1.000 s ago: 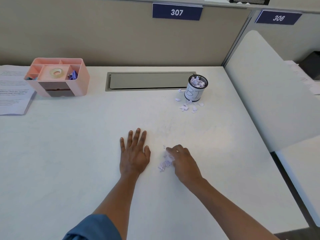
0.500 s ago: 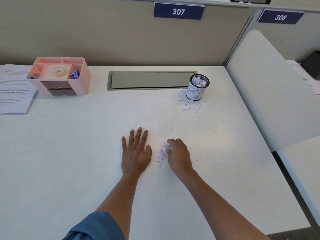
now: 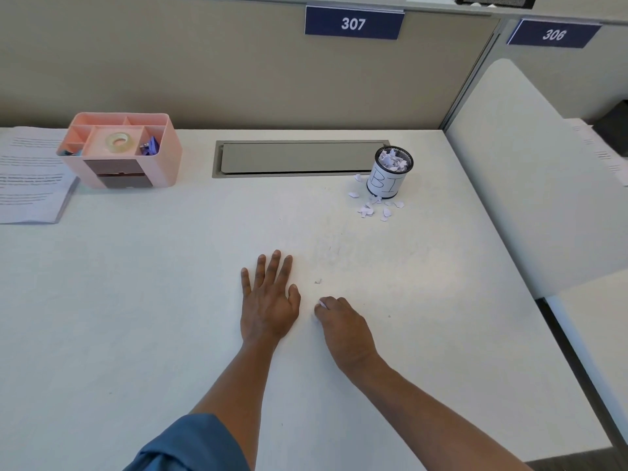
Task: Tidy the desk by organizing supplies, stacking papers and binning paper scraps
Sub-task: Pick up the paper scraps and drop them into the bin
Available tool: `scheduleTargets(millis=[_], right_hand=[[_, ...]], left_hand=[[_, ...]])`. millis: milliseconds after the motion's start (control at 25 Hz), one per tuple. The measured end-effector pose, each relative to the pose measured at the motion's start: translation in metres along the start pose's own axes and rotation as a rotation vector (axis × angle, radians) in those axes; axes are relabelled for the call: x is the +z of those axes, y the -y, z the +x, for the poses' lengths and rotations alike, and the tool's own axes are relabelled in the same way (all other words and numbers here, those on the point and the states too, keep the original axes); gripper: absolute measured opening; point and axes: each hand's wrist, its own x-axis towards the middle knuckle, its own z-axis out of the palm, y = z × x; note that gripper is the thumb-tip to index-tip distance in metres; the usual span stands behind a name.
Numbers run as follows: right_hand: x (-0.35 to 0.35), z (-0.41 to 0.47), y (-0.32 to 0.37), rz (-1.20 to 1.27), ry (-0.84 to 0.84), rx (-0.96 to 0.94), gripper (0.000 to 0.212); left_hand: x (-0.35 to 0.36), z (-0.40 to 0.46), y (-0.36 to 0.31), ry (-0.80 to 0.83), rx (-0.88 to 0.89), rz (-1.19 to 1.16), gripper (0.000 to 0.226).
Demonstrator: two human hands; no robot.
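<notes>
far left, a stack of printed papers (image 3: 29,175) lies flat at the desk's edge, its right side tucked just beside the pink organizer (image 3: 120,151). the organizer stands upright near the back wall, a roll of clear tape (image 3: 118,142) sitting in its middle compartment and some purple clips (image 3: 151,146) in the compartment to the right of it.

moving along the white desk (image 3: 136,300), a grey cable hatch (image 3: 299,158) is set flush into the surface at the back. nearer the camera, the left hand (image 3: 268,304) lies palm down on the desk, flat and open, fingers spread, holding nothing. a blue sleeve (image 3: 190,447) shows at the bottom edge.

just beside it, the right hand (image 3: 343,329) is curled into a loose fist, knuckles up, bunched around paper scraps (image 3: 321,304); only a pale sliver peeks out at the fingertips, so how much is inside cannot be told. a single tiny fleck (image 3: 318,281) lies on the desk just beyond the two hands, between them.

well apart from both hands, up and to the right, the mesh cup (image 3: 389,171) stands upright by the hatch's right end, filled to the rim with torn paper. loose scraps (image 3: 372,205) are scattered on the desk around its near side, touching or just beside its base.

on the wall above, blue signs read 307 (image 3: 353,23) and 306 (image 3: 554,35).
</notes>
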Motion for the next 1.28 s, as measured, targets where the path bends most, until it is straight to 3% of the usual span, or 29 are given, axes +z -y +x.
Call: scheduleTargets(millis=[200,480,720,920,1080,1280], right_hand=[[-0.009,0.010,-0.013,0.030,-0.028,-0.033,0.015],[-0.036,0.049,-0.060,1.075,-0.097,0.646,0.019],[-0.100,0.110,-0.097,1.368,-0.222,0.654,0.019],[-0.160,0.180,-0.141,1.281,-0.320,0.669,0.015],[-0.196,0.234,-0.169,0.989,-0.398,0.675,0.022],[-0.211,0.270,-0.178,0.611,-0.317,0.615,0.014]], left_hand=[[-0.001,0.000,0.000,-0.002,-0.001,-0.007,0.065],[-0.003,-0.001,-0.002,0.006,0.002,-0.010,0.063],[-0.003,-0.002,0.000,0.013,-0.002,0.003,0.064],[-0.004,-0.002,-0.004,0.014,0.004,0.007,0.066],[-0.006,-0.002,-0.002,0.008,-0.001,0.010,0.066],[-0.005,0.000,-0.004,0.000,-0.004,0.004,0.065]])
